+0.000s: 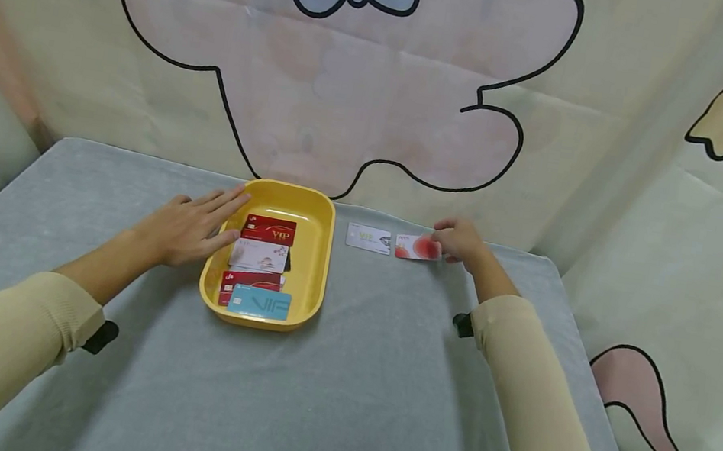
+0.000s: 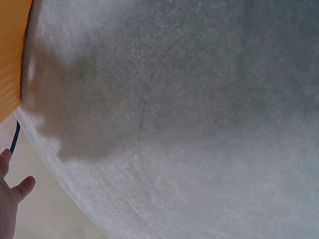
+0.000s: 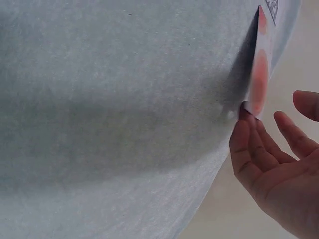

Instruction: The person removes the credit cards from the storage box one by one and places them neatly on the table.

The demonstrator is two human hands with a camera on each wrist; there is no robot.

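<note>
A yellow tray holds several cards: a dark red VIP card, a white one, another red one and a blue one. My left hand lies flat with straight fingers on the tray's left rim; the left wrist view shows only the tray's edge and part of that hand. My right hand touches the right end of a red-and-white card on the table. In the right wrist view a fingertip meets this card, the thumb apart from it.
A white card lies on the grey table cloth just left of the red-and-white card, right of the tray. A cartoon-printed cloth backdrop closes off the table's far and right sides.
</note>
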